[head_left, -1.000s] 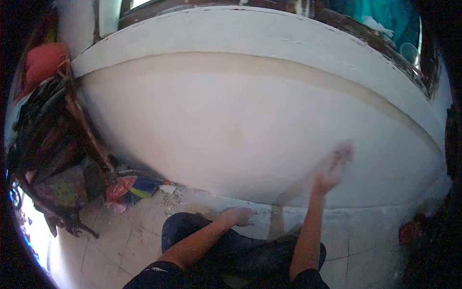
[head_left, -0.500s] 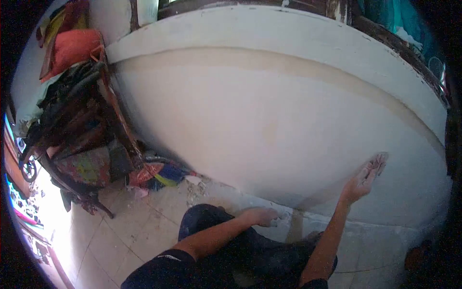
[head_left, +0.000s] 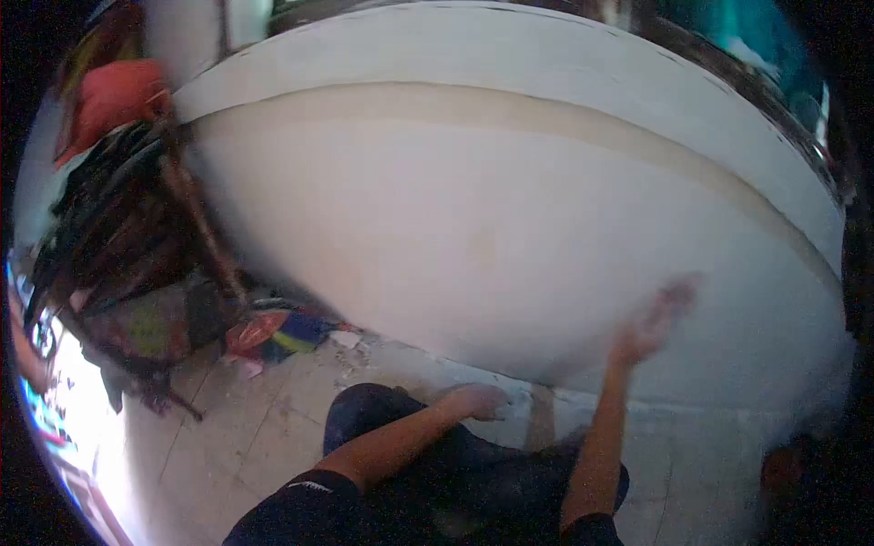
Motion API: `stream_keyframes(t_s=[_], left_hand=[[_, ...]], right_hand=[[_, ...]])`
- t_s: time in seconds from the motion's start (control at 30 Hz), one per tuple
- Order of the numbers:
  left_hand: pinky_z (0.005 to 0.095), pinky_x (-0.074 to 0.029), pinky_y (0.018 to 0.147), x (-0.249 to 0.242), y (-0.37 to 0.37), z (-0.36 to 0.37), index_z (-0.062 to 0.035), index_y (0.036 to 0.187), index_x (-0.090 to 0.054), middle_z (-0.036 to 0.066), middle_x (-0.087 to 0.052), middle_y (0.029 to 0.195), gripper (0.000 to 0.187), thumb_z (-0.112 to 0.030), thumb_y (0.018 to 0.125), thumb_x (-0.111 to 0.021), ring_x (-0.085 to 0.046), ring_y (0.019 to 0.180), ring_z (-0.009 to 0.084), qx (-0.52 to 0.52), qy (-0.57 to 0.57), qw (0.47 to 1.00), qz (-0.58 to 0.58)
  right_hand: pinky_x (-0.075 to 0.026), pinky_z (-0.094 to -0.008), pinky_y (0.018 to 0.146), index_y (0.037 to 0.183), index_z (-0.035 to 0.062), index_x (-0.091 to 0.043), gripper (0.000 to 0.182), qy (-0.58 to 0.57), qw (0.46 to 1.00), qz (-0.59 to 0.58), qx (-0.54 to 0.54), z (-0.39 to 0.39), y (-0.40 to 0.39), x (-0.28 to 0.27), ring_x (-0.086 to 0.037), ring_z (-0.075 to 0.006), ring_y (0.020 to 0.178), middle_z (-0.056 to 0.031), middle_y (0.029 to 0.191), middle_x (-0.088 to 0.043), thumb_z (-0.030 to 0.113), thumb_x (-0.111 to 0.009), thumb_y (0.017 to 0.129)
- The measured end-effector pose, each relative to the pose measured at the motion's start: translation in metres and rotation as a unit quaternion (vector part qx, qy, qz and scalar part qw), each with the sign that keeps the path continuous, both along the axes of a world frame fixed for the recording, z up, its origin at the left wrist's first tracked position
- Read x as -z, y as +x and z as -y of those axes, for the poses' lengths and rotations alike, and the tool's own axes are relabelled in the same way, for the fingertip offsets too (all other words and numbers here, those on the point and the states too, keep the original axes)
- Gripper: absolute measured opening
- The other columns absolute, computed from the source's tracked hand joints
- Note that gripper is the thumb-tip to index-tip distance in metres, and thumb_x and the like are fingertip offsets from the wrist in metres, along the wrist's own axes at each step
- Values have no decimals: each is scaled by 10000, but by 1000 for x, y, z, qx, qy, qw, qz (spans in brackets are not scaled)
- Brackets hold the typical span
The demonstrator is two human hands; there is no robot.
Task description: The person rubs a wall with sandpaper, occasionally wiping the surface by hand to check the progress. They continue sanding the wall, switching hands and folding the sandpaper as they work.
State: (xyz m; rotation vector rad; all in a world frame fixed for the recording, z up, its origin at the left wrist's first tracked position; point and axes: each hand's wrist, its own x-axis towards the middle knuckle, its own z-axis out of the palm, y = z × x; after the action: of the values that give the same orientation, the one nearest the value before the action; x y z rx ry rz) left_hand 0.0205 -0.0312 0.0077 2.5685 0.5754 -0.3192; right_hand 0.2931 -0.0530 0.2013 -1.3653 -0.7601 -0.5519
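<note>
My right hand [head_left: 660, 314] is raised at the lower right part of a pale wall [head_left: 428, 209], its shadow falling beside it. Motion smears its fingers, so I cannot make out their shape or anything in them. My left hand [head_left: 478, 400] hangs low over my bent knee [head_left: 369, 409], close to the foot of the wall. Its fingers look drawn together and dusted with white; whatever may be inside them is hidden.
At the left stands a dark heap of cloth and wooden pieces [head_left: 118, 218], topped by a red bundle [head_left: 118, 91]. Colourful scraps [head_left: 287, 332] lie on the tiled floor [head_left: 223, 428] against the wall. A teal cloth [head_left: 719, 27] hangs at the upper right.
My right hand has shifted left and slightly up in the view and is now blurred. The whole scene has slid a little left as my head turned; my left hand keeps its pose.
</note>
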Motion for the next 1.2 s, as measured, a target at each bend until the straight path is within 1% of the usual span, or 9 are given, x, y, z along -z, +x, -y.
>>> stream_keyframes(t_s=[0.1, 0.27, 0.33, 0.47, 0.53, 0.83, 0.97, 1.03, 1.2], left_hand=[[499, -448, 1093, -2, 10, 0, -139, 1425, -540, 149, -559, 1438, 556, -491, 994, -549, -535, 1318, 355, 14, 5, 1000, -26], [502, -444, 1098, -37, -8, 15, -134, 1439, -524, 156, -544, 1461, 563, -473, 991, -559, -532, 1327, 344, -19, -26, 999, -42], [500, -440, 1101, -59, -11, 15, -136, 1448, -514, 154, -536, 1472, 570, -472, 991, -561, -529, 1332, 339, -38, -14, 999, -28], [493, -444, 1099, -30, -3, 5, -149, 1462, -500, 149, -527, 1481, 579, -481, 992, -559, -525, 1337, 338, -12, -21, 999, -40], [493, -447, 1095, 14, 4, -3, -149, 1459, -502, 148, -533, 1476, 582, -487, 988, -561, -528, 1334, 339, 11, -8, 1000, -28], [505, -454, 1079, -17, -10, 6, -147, 1426, -532, 146, -601, 1384, 582, -508, 972, -577, -552, 1296, 356, -14, -38, 999, 11], [501, -457, 1078, -5, -8, -1, -151, 1417, -545, 149, -609, 1374, 575, -514, 972, -577, -561, 1284, 356, -3, -12, 1000, 1], [498, -455, 1081, -16, -8, 6, -150, 1415, -548, 152, -606, 1375, 576, -519, 974, -573, -564, 1279, 355, 7, -9, 1000, 1], [491, -431, 1112, 15, -22, 0, -154, 1430, -541, 160, -592, 1393, 582, -529, 985, -551, -560, 1280, 351, -28, -57, 998, 3]], right_hand=[[-251, -484, 1225, 1450, -6, -526, 445, -70, 953, 291, 51, 0, -30, 20, -356, -359, 1481, -205, 1520, -489, 186, -499, 1049], [-230, -494, 1233, 1467, 7, -513, 438, -51, 975, 208, 55, 20, -6, -1, -340, -364, 1490, -203, 1538, -470, 140, -478, 1050], [-227, -504, 1231, 1466, 2, -512, 436, 76, 996, -45, 15, 23, 13, -26, -320, -371, 1500, -200, 1539, -471, 102, -478, 1043], [-278, -479, 1212, 1455, -10, -520, 431, -32, 988, -130, -79, 15, -30, -15, -380, -350, 1472, -220, 1516, -492, 96, -490, 1038], [-199, -505, 1242, 1392, 21, -599, 416, -59, 977, 202, -35, 14, -68, -5, -339, -383, 1489, -204, 1555, -448, 64, -503, 990], [-335, -488, 1181, 1381, -87, -550, 398, 32, 999, -1, -25, 4, -29, -8, -356, -392, 1479, -266, 1495, -493, 63, -493, 1017], [-287, -505, 1204, 1391, -75, -549, 410, 41, 987, 143, -69, -1, -76, -4, -353, -404, 1478, -246, 1517, -478, 43, -489, 1003], [-198, -526, 1235, 1420, -16, -554, 457, -157, 951, 236, -126, 14, -88, 13, -287, -413, 1507, -210, 1550, -455, 42, -498, 970], [-192, -528, 1237, 1408, -45, -551, 428, -52, 984, 136, -103, 6, -49, 16, -265, -420, 1514, -224, 1564, -427, 57, -481, 999]])
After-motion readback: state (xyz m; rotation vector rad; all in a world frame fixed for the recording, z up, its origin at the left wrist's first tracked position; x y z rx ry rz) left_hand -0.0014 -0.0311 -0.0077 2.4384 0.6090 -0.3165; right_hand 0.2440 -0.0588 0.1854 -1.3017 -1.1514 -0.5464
